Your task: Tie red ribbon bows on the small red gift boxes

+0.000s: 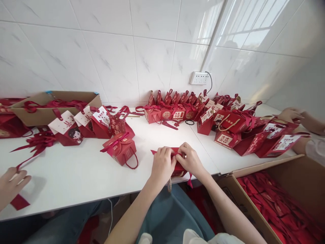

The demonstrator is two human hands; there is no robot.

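Note:
A red gift box point(179, 173) with a rope handle stands at the table's front edge before me, mostly covered by my hands. On its top, the fingers of my left hand point(164, 163) pinch a red ribbon point(174, 153). Close against it, my right hand point(189, 158) pinches the same ribbon from the right. One ribbon end sticks out to the left of my fingers, another hangs down at the right. To the left sits a red gift box with a tied bow point(121, 148), its rope handle lying on the table.
Finished-looking red boxes point(177, 113) line the wall, with more at the right point(254, 135) and left point(68, 130). A cardboard carton point(251, 166) full of red pieces is at lower right. Co-workers' hands show at left point(12, 186) and right point(290, 115).

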